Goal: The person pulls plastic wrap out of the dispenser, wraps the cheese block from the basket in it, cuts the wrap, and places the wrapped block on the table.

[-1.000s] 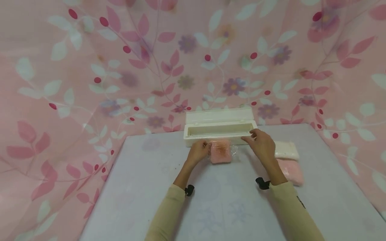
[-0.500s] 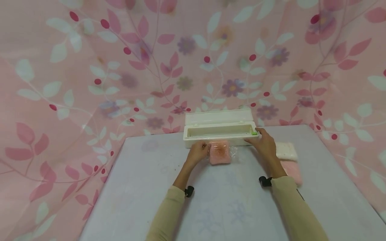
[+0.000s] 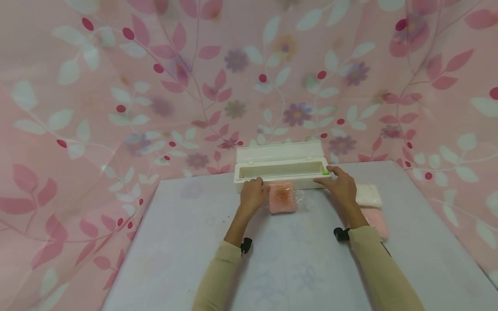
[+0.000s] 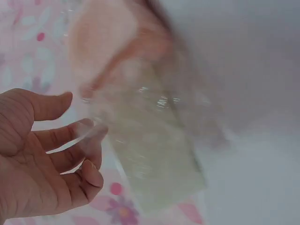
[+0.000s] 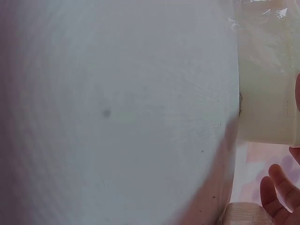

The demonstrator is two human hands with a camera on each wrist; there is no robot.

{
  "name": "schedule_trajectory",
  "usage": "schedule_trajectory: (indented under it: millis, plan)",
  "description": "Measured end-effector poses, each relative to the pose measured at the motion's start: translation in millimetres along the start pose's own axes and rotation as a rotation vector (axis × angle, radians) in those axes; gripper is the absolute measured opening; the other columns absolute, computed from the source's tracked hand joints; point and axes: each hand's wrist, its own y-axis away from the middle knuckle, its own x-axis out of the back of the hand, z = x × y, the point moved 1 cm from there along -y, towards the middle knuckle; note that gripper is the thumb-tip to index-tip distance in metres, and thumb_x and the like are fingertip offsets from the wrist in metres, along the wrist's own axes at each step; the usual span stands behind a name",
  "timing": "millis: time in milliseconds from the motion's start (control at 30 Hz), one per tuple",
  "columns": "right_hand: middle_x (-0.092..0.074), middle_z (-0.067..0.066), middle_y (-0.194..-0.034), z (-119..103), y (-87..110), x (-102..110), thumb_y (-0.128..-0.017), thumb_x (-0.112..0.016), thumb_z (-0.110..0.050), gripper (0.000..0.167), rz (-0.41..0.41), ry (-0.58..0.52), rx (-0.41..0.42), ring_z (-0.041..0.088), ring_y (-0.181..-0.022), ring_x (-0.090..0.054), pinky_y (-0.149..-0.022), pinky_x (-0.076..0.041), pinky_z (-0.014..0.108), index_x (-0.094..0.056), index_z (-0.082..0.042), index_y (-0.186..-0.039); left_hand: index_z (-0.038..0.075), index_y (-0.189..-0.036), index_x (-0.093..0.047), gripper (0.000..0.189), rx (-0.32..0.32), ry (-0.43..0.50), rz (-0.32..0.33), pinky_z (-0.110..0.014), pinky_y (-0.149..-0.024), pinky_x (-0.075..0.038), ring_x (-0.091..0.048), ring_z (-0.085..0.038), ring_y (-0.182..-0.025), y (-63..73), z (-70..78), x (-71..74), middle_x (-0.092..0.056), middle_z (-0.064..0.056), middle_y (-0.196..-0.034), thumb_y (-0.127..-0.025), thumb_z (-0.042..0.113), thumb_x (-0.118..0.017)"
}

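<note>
Two hands (image 3: 295, 190) at open white box (image 3: 281, 169), pink packet (image 3: 282, 197) between

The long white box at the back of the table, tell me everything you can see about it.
The white box is a long, narrow, plastic-looking dispenser lying crosswise at the table's far edge. Its hinged lid stands open behind an empty-looking trough. A small green tab sits at its right end, under the right hand. The left hand meets its front wall.

Cream-white box (image 3: 281, 166) with green tab (image 3: 325, 172), peach-pink packet (image 3: 282, 197), pink leaf-and-flower cloth (image 3: 116, 86), pale lilac tabletop (image 3: 295, 259).
</note>
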Motion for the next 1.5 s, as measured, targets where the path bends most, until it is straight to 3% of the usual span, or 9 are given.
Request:
schedule_trajectory:
  millis: [133, 367, 467, 600, 733, 1033, 1300, 1400, 1500]
  plan:
    - [-0.064, 0.015, -0.126, -1.0, 1.6, -0.4, -0.069, -0.085, -0.054, 0.072, 0.007, -0.009, 0.013, 0.035, -0.109, -0.061, -0.079, -0.047, 0.050, -0.067, -0.013, -0.126, 0.005, -0.112, -0.065, 0.027, -0.097, -0.096, 0.042, -0.045, -0.078, -0.049, -0.058, -0.032, -0.098, -11.9, 32.1, 8.8, -0.066, -0.012, -0.109, -0.096, 0.027, -0.063]
    - [-0.066, 0.014, -0.122, -0.8, 2.6, -3.2, -0.067, -0.086, -0.056, 0.073, 0.034, -0.034, 0.014, 0.032, -0.110, -0.061, -0.079, -0.048, 0.050, -0.068, -0.014, -0.124, 0.012, -0.118, -0.068, 0.031, -0.319, -0.022, -0.077, -0.037, -0.078, -0.050, -0.060, -0.023, -0.098, -51.3, 86.6, -6.7, -0.069, -0.002, -0.108, -0.094, 0.032, -0.067]
    - [-0.065, 0.014, -0.125, -2.2, 3.3, -6.3, -0.067, -0.085, -0.058, 0.075, 0.012, -0.048, -0.004, 0.032, -0.112, -0.060, -0.080, -0.048, 0.050, -0.067, -0.015, -0.125, 0.017, -0.117, -0.070, 0.031, -0.346, 0.025, -0.117, -0.038, -0.079, -0.048, -0.061, -0.017, -0.095, -66.6, 97.8, -23.0, -0.070, 0.004, -0.104, -0.092, 0.034, -0.071]
    - [-0.063, 0.015, -0.128, -6.1, 6.4, -9.8, -0.066, -0.083, -0.063, 0.079, -0.028, -0.067, -0.041, 0.034, -0.115, -0.059, -0.083, -0.048, 0.051, -0.066, -0.017, -0.128, 0.024, -0.115, -0.072, 0.030, -0.296, 0.087, -0.139, -0.047, -0.086, -0.044, -0.061, -0.013, -0.096, -78.3, 106.4, -41.1, -0.069, 0.010, -0.104, -0.089, 0.038, -0.074]
    - [-0.063, 0.014, -0.128, -9.3, 8.6, -11.6, -0.067, -0.083, -0.061, 0.078, -0.029, -0.079, -0.045, 0.034, -0.115, -0.058, -0.083, -0.048, 0.052, -0.066, -0.016, -0.128, 0.027, -0.111, -0.075, 0.028, -0.235, 0.123, -0.121, -0.053, -0.092, -0.041, -0.059, -0.017, -0.104, -84.0, 110.0, -54.8, -0.069, 0.012, -0.109, -0.087, 0.041, -0.075]
    - [-0.069, 0.014, -0.115, -12.1, 9.0, -16.4, -0.075, -0.083, -0.047, 0.062, -0.026, -0.054, -0.008, 0.035, -0.108, -0.061, -0.078, -0.050, 0.052, -0.067, -0.014, -0.125, 0.024, -0.101, -0.078, 0.019, -0.183, 0.226, -0.169, -0.029, -0.082, -0.048, -0.063, -0.009, -0.099, -86.9, 104.7, -74.8, -0.071, 0.011, -0.109, -0.085, 0.034, -0.078]
    - [-0.066, 0.013, -0.124, -14.6, 8.3, -15.4, -0.069, -0.084, -0.057, 0.072, -0.011, -0.063, -0.010, 0.034, -0.110, -0.060, -0.079, -0.049, 0.052, -0.067, -0.016, -0.126, 0.025, -0.089, -0.080, 0.016, -0.145, 0.181, -0.128, -0.022, -0.065, -0.044, -0.061, -0.007, -0.090, -92.1, 104.1, -69.4, -0.071, 0.012, -0.103, -0.079, 0.038, -0.083]
    - [-0.064, 0.015, -0.127, -14.4, 7.6, -14.4, -0.068, -0.085, -0.057, 0.074, -0.013, -0.058, -0.008, 0.034, -0.113, -0.059, -0.080, -0.049, 0.051, -0.067, -0.015, -0.127, 0.021, -0.091, -0.080, 0.018, -0.169, 0.153, -0.156, -0.022, -0.069, -0.045, -0.062, -0.010, -0.091, -94.2, 98.9, -61.7, -0.071, 0.009, -0.102, -0.080, 0.035, -0.083]
    - [-0.064, 0.016, -0.126, -13.3, 6.1, -14.6, -0.068, -0.085, -0.056, 0.075, -0.013, -0.056, -0.004, 0.033, -0.115, -0.059, -0.080, -0.049, 0.051, -0.066, -0.015, -0.127, 0.022, -0.092, -0.080, 0.019, -0.186, 0.120, -0.199, -0.034, -0.086, -0.047, -0.060, -0.015, -0.100, -96.1, 83.2, -49.2, -0.070, 0.010, -0.106, -0.080, 0.035, -0.083]
